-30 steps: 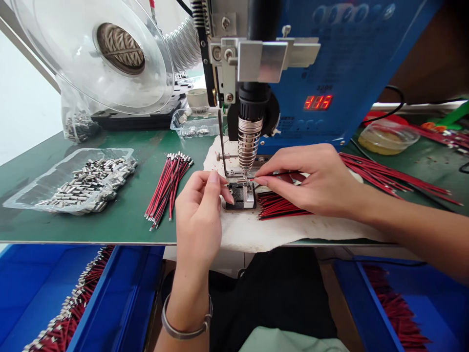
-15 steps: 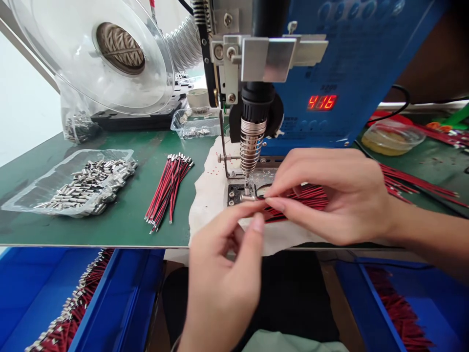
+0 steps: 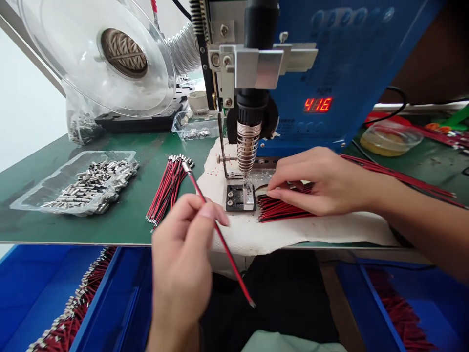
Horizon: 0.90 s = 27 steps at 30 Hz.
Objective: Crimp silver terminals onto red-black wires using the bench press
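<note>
View down onto a workbench with a green mat (image 3: 128,215). In the foreground, the left hand (image 3: 181,254), raised just in front of the bench edge, thumb and forefinger closed on a single red-and-black wire (image 3: 220,234). Wire slanted, its metal-capped end up and to the left over the mat, its bare end low and to the right in front of dark clothing. Other fingers of that hand curled in.

At centre right, the right hand (image 3: 322,181), palm down, fingers stretched nearly flat, fingertips on a bundle of wires (image 3: 282,210) lying on a white cloth (image 3: 293,234). Impossible to tell whether any one wire is pinched there.

Just left of the bundle, a small black holder (image 3: 240,198) on the cloth, and directly above it a soldering iron (image 3: 247,151) with a coiled metal guard, pointing straight down. Behind, a blue machine (image 3: 348,58) with a red display (image 3: 317,104) reading 416.

On the mat left of the cloth, a loose pile of capped wires (image 3: 169,188); further left, a clear tray of small metal caps (image 3: 84,183). Above these, a large clear reel (image 3: 106,54). At far right, long red wires (image 3: 395,176) and a shallow clear dish (image 3: 390,137) of yellowish liquid.

Below the bench, two blue bins, left (image 3: 32,288) and right (image 3: 432,298), both with red wires inside.
</note>
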Each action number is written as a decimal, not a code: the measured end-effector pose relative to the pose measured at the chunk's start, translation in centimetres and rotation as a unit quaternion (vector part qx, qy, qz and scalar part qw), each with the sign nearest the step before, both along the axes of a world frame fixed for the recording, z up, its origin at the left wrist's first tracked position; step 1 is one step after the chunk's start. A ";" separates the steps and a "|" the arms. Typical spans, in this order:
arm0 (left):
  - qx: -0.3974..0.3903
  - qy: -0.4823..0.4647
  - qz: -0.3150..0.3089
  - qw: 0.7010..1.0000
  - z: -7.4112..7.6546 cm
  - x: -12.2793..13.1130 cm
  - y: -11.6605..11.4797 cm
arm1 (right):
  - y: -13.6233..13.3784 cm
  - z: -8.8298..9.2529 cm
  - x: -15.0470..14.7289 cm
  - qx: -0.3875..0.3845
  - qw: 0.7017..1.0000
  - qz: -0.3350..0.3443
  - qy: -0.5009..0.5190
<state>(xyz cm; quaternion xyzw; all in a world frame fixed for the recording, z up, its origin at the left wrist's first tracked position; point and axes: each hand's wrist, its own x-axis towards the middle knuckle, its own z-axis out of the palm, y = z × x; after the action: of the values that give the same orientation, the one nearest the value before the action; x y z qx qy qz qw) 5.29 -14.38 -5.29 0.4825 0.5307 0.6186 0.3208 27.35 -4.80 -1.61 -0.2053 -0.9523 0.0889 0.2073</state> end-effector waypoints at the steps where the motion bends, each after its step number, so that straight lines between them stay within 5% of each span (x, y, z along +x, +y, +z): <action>1: -0.015 0.057 0.017 0.998 0.3 -1.2 0.6 | 0.4 -0.1 0.2 0.000 0.999 0.002 -0.033; 5: -0.078 0.269 0.052 0.958 1.9 -5.3 3.3 | 0.9 0.0 0.5 -0.017 0.996 -0.003 -0.087; 10: -0.098 0.390 0.116 0.908 3.4 -7.7 6.0 | 0.7 0.0 0.4 -0.019 0.994 0.002 -0.104; 20: -0.129 0.528 0.070 0.837 4.0 -8.4 7.8 | 1.2 -0.4 0.5 -0.031 0.995 0.017 -0.089; 27: -0.131 0.525 0.022 0.840 3.9 -9.2 8.7 | 1.2 -0.2 0.6 -0.013 0.998 0.025 -0.061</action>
<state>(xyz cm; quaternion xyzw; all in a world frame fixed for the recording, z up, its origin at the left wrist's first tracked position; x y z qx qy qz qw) -3.91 -5.65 -1.35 0.6770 0.7060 0.2040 0.0406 28.00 -3.64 -1.80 -0.1896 -0.9667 0.0939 0.1441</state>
